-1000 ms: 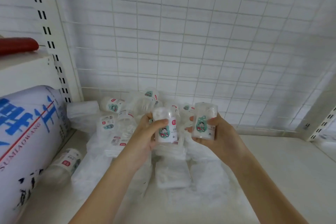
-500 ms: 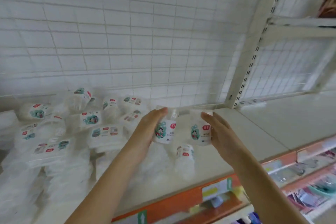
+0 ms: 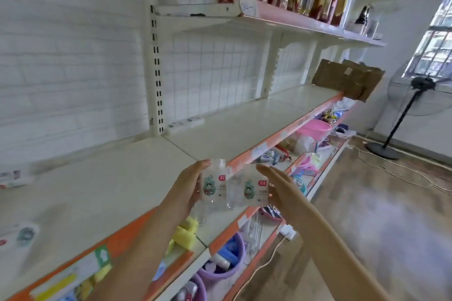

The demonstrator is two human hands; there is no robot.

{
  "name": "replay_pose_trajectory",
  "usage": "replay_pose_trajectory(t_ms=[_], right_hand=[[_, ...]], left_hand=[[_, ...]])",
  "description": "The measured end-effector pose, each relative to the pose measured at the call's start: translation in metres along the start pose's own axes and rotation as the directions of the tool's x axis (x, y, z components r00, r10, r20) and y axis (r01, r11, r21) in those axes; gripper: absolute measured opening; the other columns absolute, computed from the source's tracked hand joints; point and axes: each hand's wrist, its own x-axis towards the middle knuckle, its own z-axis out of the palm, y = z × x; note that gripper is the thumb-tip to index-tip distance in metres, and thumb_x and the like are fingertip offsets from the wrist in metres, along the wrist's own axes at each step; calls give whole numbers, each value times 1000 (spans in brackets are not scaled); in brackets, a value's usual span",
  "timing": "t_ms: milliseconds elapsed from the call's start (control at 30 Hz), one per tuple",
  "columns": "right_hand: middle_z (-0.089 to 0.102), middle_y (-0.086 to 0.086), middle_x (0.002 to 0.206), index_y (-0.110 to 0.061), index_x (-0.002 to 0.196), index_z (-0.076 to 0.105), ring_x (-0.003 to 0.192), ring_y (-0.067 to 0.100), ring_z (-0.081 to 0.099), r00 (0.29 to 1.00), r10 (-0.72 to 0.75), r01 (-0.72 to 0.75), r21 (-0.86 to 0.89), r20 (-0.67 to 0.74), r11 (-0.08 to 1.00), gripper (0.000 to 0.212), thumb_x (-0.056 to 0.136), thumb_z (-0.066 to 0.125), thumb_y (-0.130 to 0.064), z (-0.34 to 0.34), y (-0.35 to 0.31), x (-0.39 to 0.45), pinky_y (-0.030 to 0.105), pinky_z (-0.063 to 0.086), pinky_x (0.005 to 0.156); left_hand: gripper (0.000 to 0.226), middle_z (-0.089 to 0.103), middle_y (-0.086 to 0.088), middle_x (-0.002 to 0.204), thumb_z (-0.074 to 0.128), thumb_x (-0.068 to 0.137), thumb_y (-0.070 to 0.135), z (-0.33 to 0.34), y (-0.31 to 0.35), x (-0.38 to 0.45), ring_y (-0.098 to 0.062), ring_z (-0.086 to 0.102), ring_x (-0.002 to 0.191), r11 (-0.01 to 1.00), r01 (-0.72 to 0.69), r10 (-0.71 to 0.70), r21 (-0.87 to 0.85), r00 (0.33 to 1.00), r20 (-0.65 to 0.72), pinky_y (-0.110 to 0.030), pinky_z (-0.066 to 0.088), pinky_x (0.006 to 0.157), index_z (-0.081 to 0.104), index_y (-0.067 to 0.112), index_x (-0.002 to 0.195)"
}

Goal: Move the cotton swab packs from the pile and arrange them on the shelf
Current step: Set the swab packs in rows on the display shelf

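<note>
Head view: left hand point(image 3: 189, 184) grips one cotton swab pack point(image 3: 213, 184) from its left side, fingers curled round it; right hand point(image 3: 276, 187) holds a second pack point(image 3: 254, 190) from its right side, fingers fairly straight along it, thumb hidden, so grip type is uncertain. Both packs upright, labels toward the camera, side by side and nearly touching, in the air just off the front edge of the shelf point(image 3: 244, 124). Judgement: held upright and paired so they can go down standing, labels outward. The shelf stretch beyond them toward the back grid is bare. Blurred packs lie at the shelf's far left edge point(image 3: 14, 179). A cardboard box point(image 3: 347, 79) sits at the far right end.
</note>
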Motion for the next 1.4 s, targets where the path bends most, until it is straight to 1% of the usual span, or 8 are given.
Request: replay_pose_trajectory(t_ms=[133, 233, 367, 467, 600, 733, 1000, 1400], right_hand=[[73, 6, 92, -14, 101, 63, 89, 25, 68, 998, 35, -34, 34, -47, 999, 23, 88, 55, -31, -61, 8, 12, 40, 53, 82], [71, 12, 98, -12, 105, 62, 93, 30, 66, 995, 49, -44, 62, -84, 997, 35, 82, 60, -38, -96, 14, 34, 47, 49, 89], [68, 11, 97, -12, 113, 60, 92, 26, 64, 996, 25, -17, 84, -91, 996, 57, 66, 63, -45, -135, 13, 78, 40, 52, 78], [66, 12, 100, -18, 107, 60, 98, 27, 61, 996, -7, 12, 57, -86, 998, 50, 65, 61, -44, -155, 1, 125, 43, 50, 84], [67, 9, 98, -23, 95, 62, 101, 28, 60, 996, -71, 72, 15, -44, 997, 34, 68, 60, -44, -174, -19, 205, 47, 47, 91], [68, 3, 86, -24, 87, 61, 89, 24, 62, 994, -101, 102, -26, 40, 994, 14, 83, 55, -35, -189, -37, 281, 35, 48, 76], [64, 12, 98, -16, 96, 61, 98, 30, 59, 976, -133, 129, 38, 170, 991, 36, 71, 60, -41, -196, -56, 413, 44, 45, 88], [68, 10, 103, -12, 108, 62, 97, 23, 64, 845, -170, 240, -76, 506, 968, 28, 87, 58, -30, -197, -56, 597, 32, 53, 79]], left_hand=[[21, 65, -12, 82, 56, 83, 34, 57, -20, 35, -27, 62, 76, 998, 41, -44, 50, 998, 55, -41, 48, 75, 64, 16, 90], [27, 64, -15, 90, 55, 84, 32, 89, -25, 70, -28, 63, 81, 995, 51, -57, 82, 995, 76, -41, 50, 74, 62, 13, 101], [25, 65, -16, 93, 48, 90, 25, 116, -23, 128, -27, 63, 79, 994, 29, -39, 102, 995, 97, -30, 51, 60, 60, 11, 107], [17, 64, -7, 74, 49, 90, 24, 130, -14, 173, -22, 61, 69, 996, -11, 4, 91, 997, 80, -27, 50, 56, 61, 14, 95], [12, 56, -5, 74, 47, 91, 23, 141, 5, 245, -19, 57, 68, 990, -51, 49, 135, 999, 19, -27, 47, 57, 57, 16, 89], [10, 55, -5, 77, 48, 92, 24, 138, 25, 306, -20, 57, 72, 985, -66, 73, 157, 997, -38, -29, 47, 65, 54, 17, 88], [13, 60, -5, 91, 54, 89, 26, 116, 43, 395, -21, 61, 83, 977, -60, 103, 203, 973, -204, -27, 45, 64, 55, 16, 98], [28, 59, -3, 107, 61, 85, 26, 108, 37, 517, -14, 60, 94, 952, -72, 219, 297, 837, -501, -24, 49, 69, 55, 15, 111]])
